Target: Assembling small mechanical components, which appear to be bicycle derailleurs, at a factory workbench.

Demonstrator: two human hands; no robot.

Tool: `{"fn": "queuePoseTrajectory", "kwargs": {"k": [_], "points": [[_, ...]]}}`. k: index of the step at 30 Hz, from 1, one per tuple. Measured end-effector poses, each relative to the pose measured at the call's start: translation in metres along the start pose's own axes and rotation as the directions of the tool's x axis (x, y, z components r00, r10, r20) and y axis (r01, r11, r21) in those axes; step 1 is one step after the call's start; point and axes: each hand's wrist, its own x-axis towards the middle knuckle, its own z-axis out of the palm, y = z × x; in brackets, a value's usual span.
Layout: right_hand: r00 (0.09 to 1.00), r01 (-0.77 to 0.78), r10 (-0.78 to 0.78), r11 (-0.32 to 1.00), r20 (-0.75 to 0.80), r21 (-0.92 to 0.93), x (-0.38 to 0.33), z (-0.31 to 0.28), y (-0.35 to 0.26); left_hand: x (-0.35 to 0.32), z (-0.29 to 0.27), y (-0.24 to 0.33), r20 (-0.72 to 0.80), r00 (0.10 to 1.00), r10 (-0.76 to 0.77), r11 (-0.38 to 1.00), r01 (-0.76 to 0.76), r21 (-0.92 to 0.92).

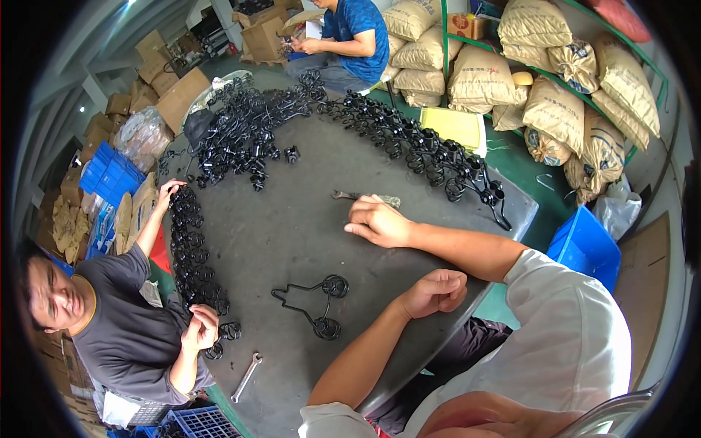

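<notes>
My right hand (380, 221) lies flat on the dark round table (292, 233), fingers spread, holding nothing. A metal hand tool (365, 197) sits just beyond its fingertips. My left hand (436, 290) rests near the table's edge, curled into a loose, empty fist. A single black bent-wire piece with two coiled springs (314, 306) lies on the table left of my left hand, untouched.
Black wire springs are piled at the far left (241, 131), run along the far right rim (423, 146), and line the left edge (191, 248). A person in grey (124, 328) handles that left row. A wrench (246, 377) lies near. Another person (350, 36), sacks (555, 102) and blue crates (584, 244) surround the table.
</notes>
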Motion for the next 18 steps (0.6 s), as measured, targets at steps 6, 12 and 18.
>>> {"fn": "queuePoseTrajectory", "kwargs": {"k": [6, 12, 18], "points": [[0.992, -0.018, 0.045, 0.976, -0.116, 0.219, 0.002, 0.012, -0.011, -0.008, -0.001, -0.005, -0.018, 1.000, 0.018, 1.000, -0.018, -0.021], [0.983, -0.149, 0.175, 0.940, -0.059, 0.305, -0.001, -0.015, -0.007, 0.008, -0.002, -0.007, 0.019, 0.999, 0.043, 0.999, -0.042, -0.031], [0.950, -0.303, 0.263, 0.911, 0.171, 0.281, 0.002, -0.005, -0.011, -0.004, -0.007, -0.008, -0.022, 0.999, 0.043, 0.998, -0.044, -0.047]]}}
